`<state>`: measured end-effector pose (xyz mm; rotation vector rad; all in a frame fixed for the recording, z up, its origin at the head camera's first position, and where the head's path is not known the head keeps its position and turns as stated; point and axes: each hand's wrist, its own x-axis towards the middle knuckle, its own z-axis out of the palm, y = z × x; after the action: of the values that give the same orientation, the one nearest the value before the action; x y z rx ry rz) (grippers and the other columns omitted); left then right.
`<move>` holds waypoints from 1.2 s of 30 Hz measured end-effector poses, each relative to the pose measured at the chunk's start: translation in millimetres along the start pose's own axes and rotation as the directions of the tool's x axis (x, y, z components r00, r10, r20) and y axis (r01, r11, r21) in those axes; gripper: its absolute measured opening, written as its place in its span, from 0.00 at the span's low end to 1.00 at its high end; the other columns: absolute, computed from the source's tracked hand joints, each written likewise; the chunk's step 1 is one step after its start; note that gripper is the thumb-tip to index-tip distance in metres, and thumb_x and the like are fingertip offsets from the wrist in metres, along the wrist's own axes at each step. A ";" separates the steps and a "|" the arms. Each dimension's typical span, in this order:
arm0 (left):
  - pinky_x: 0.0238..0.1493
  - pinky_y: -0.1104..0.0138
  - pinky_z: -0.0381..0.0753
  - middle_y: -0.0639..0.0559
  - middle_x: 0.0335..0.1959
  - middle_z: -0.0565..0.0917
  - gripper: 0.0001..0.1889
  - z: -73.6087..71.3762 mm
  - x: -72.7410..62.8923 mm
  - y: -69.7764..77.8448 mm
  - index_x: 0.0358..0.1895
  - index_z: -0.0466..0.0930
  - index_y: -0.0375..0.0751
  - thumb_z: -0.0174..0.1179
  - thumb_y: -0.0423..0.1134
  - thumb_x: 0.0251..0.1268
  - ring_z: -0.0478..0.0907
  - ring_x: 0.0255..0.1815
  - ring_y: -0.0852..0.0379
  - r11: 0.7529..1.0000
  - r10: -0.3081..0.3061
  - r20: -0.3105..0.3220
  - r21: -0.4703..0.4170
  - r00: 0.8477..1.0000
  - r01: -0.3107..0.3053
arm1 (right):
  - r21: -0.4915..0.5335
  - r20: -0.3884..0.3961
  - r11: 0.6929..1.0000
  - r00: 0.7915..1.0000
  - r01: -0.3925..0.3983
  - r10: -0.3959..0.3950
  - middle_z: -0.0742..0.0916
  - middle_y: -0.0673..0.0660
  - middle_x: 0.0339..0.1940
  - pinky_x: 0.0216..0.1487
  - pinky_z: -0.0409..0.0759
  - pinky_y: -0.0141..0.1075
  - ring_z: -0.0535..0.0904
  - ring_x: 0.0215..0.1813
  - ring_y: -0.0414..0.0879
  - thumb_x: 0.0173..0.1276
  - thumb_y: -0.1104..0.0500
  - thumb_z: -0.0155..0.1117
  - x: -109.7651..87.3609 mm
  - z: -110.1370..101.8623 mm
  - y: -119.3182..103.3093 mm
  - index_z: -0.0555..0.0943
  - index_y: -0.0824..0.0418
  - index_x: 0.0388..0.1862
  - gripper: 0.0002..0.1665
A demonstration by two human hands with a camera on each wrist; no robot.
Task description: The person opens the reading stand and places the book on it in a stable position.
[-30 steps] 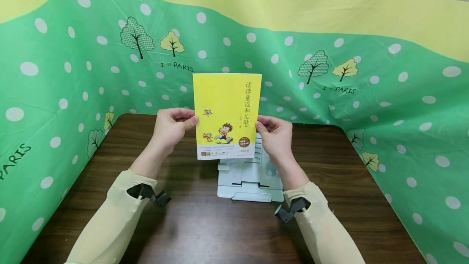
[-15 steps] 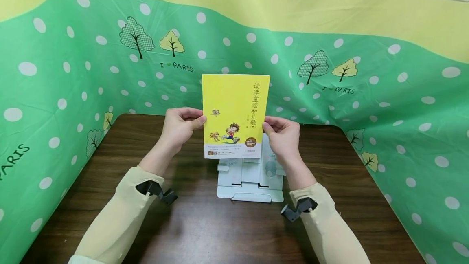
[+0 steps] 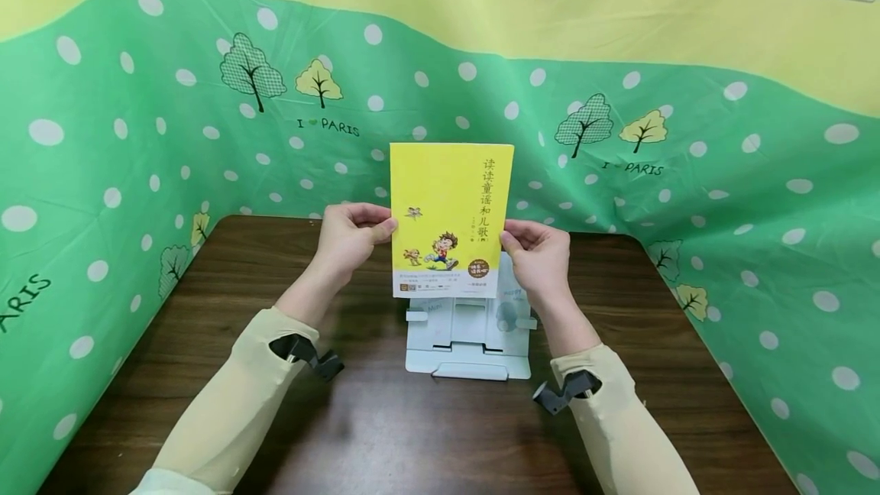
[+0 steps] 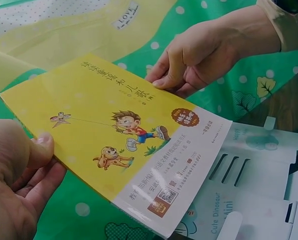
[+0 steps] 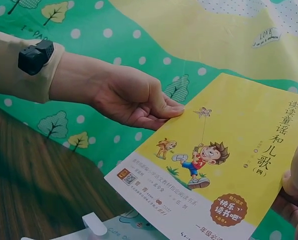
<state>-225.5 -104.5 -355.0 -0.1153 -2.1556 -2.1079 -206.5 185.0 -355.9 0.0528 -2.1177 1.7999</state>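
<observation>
Both hands hold up a yellow book point(image 3: 447, 205) with a white band along its bottom and a cartoon boy and dog on the cover. The left hand point(image 3: 354, 239) pinches its left edge, thumb on the front cover. On the opposite edge, the right hand point(image 3: 539, 254) pinches in the same way. Behind and below the book stands a pale blue book stand point(image 3: 467, 361), whose upper part the book hides in the head view. In the left wrist view, slots and dinosaur print show on the stand point(image 4: 258, 185). The book appears apart from the stand's front lip.
A dark wooden table point(image 3: 426, 434) lies under the stand. Green and yellow cloth point(image 3: 447, 98) with white dots and printed trees hangs round the back and sides. Black wrist cameras point(image 3: 567, 392) sit on both sleeves.
Both hands have carried the book to the right, so it is now more centred over the stand. The grip on its two edges stays the same; the stand has not moved.
</observation>
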 end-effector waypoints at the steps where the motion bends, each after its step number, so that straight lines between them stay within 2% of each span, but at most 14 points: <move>1: 0.42 0.66 0.87 0.39 0.43 0.87 0.09 0.9 0.2 -0.6 0.47 0.90 0.32 0.74 0.31 0.66 0.87 0.42 0.47 1.000 -0.007 0.002 0.002 1.000 0.007 | -0.002 0.001 1.000 1.000 -0.006 0.006 0.91 0.66 0.44 0.44 0.86 0.31 0.89 0.40 0.48 0.72 0.71 0.71 -0.1 -1.0 0.4 0.89 0.72 0.49 0.09; 8: 0.46 0.61 0.88 0.40 0.44 0.87 0.09 6.7 1.3 -3.8 0.47 0.90 0.34 0.75 0.33 0.66 0.87 0.43 0.46 0.999 -0.047 0.012 0.012 0.999 0.047 | -0.026 0.002 0.999 1.000 -0.029 0.029 0.91 0.66 0.44 0.44 0.86 0.31 0.89 0.41 0.49 0.73 0.70 0.70 0.1 -7.3 4.9 0.89 0.72 0.49 0.09; 13: 0.44 0.65 0.87 0.40 0.44 0.87 0.09 12.7 1.8 -5.8 0.47 0.90 0.33 0.75 0.33 0.67 0.88 0.44 0.46 0.998 -0.062 0.021 0.012 0.998 0.062 | -0.018 -0.011 0.999 0.999 -0.041 0.041 0.91 0.66 0.44 0.44 0.87 0.33 0.89 0.41 0.49 0.72 0.71 0.71 1.8 -11.0 8.4 0.89 0.72 0.49 0.09; 20: 0.47 0.58 0.88 0.41 0.42 0.87 0.07 22.6 3.9 -10.6 0.45 0.91 0.35 0.74 0.33 0.67 0.88 0.44 0.43 0.998 -0.052 0.024 0.020 0.998 0.052 | -0.049 -0.031 0.996 0.997 -0.071 0.069 0.91 0.66 0.45 0.44 0.86 0.31 0.89 0.43 0.49 0.73 0.70 0.71 3.6 -18.0 13.8 0.89 0.72 0.49 0.09; 29: 0.40 0.65 0.86 0.43 0.42 0.88 0.07 31.6 6.3 -18.3 0.44 0.91 0.37 0.75 0.34 0.67 0.89 0.41 0.47 0.998 -0.052 0.035 0.039 0.998 0.050 | -0.057 -0.048 0.993 0.994 -0.104 0.102 0.91 0.66 0.46 0.46 0.86 0.30 0.88 0.44 0.48 0.72 0.70 0.71 5.2 -25.0 21.9 0.89 0.72 0.50 0.09; 36: 0.43 0.61 0.87 0.44 0.42 0.88 0.06 36.3 6.5 -19.8 0.44 0.92 0.38 0.75 0.34 0.67 0.89 0.41 0.48 0.997 -0.068 0.042 0.048 0.997 0.066 | -0.061 -0.052 0.992 0.993 -0.109 0.105 0.90 0.67 0.45 0.45 0.86 0.31 0.88 0.43 0.49 0.72 0.70 0.71 5.3 -28.8 25.5 0.89 0.72 0.49 0.09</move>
<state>-236.0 -69.0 -374.4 -0.0858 -2.2629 -2.1072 -210.9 218.6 -374.9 -0.1216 -2.1796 1.7724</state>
